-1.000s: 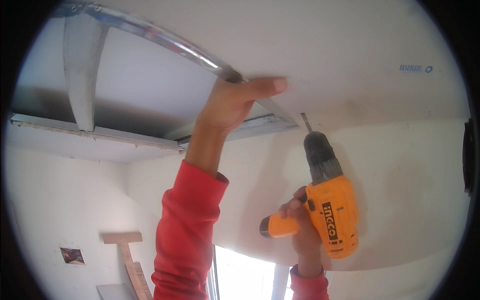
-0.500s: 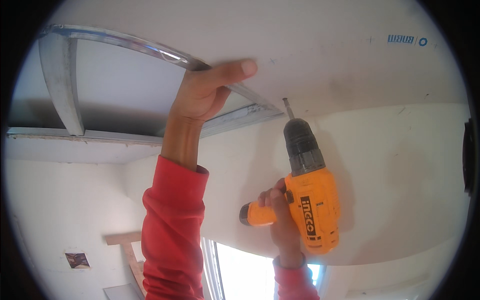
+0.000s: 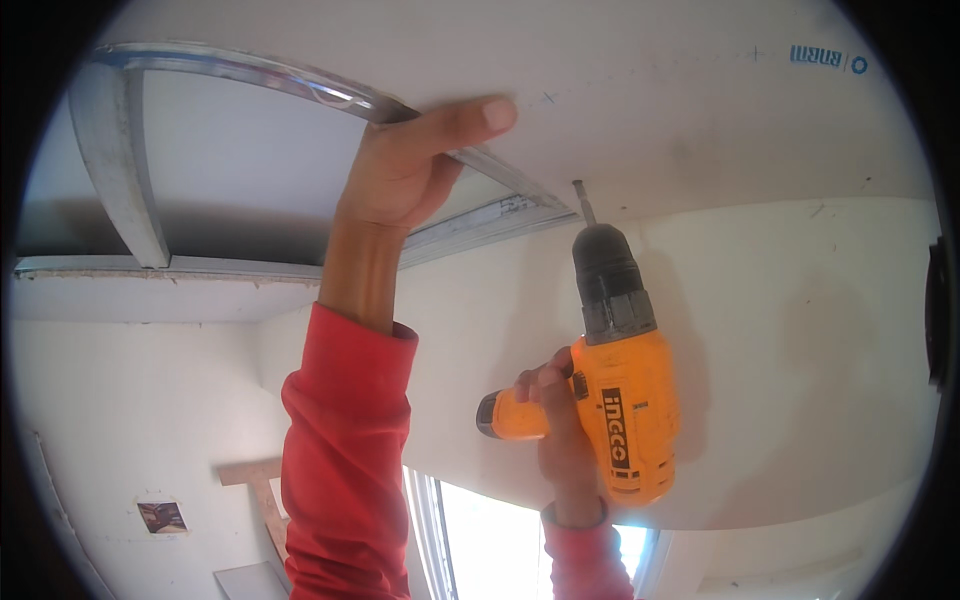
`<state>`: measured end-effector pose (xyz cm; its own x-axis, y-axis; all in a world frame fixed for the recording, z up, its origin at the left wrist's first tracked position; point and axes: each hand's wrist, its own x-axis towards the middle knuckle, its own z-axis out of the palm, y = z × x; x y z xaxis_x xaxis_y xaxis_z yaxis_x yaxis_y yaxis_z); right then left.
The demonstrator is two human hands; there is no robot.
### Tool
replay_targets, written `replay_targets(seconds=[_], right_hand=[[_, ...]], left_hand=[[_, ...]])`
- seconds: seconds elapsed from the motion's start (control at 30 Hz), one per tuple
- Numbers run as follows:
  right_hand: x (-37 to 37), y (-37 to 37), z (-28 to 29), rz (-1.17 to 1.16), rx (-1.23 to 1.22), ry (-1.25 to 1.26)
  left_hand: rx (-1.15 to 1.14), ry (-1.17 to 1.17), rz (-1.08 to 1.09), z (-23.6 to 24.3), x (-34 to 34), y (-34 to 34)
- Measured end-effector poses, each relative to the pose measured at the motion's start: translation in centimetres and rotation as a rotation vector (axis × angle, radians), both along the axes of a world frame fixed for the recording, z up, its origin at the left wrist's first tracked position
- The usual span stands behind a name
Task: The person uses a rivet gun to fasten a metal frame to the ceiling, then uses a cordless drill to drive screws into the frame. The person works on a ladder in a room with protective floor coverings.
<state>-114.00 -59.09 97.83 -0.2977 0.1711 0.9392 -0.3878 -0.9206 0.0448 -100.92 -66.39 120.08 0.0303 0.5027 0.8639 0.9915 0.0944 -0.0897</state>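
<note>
My left hand [image 3: 400, 170] is raised and closed around the metal channel [image 3: 345, 92] along the ceiling board's edge. Its thumb lies against the pale board [image 3: 640, 110], while the other fingers are mostly hidden behind the channel. To the right, my right hand [image 3: 562, 410] grips the handle of an orange and black cordless drill [image 3: 630, 410], pointing upward. The slim driver bit [image 3: 585, 205] ends in a small dark tip close to the board near the wall. Whether the tip touches the board cannot be made out.
An opening in the ceiling at left is crossed by a metal bar [image 3: 118, 160]. The curved white wall [image 3: 780, 340] rises beyond the drill. Below are a bright window [image 3: 490, 540], a wooden piece [image 3: 250, 472] and a wall cutout [image 3: 161, 517].
The view has shifted slightly, with the ceiling markings now higher and further right. The drill's tip appears a little higher and more to the right. Both hands keep their holds.
</note>
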Motion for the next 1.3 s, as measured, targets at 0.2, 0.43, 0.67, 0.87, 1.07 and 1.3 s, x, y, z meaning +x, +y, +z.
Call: replay_targets(seconds=[0.2,0.43,0.67,0.87,1.07,1.3], right_hand=[[0.07,0.09,0.13,-0.014,-0.029,0.008],[0.22,0.26,0.0,-0.114,-0.006,-0.023],[0.44,0.31,-0.01,-0.187,0.018,-0.052],[0.48,0.04,0.21,-0.312,-0.021,-0.052],[0.54,-0.19,0.24,-0.256,-0.036,-0.114],[0.03,-0.37,0.16,-0.243,-0.033,-0.099]], left_hand=[[0.005,-0.018,-0.004,-0.11,-0.06,0.37],[-0.008,-0.038,-0.035,-0.19,-0.07,0.65],[-0.012,-0.019,-0.066,-0.3,-0.09,0.52],[-0.03,-0.02,-0.064,-0.26,0.01,0.58],[0.014,-0.045,-0.069,-0.4,0.1,0.72],[-0.002,-0.039,-0.086,-0.4,0.03,0.85]])
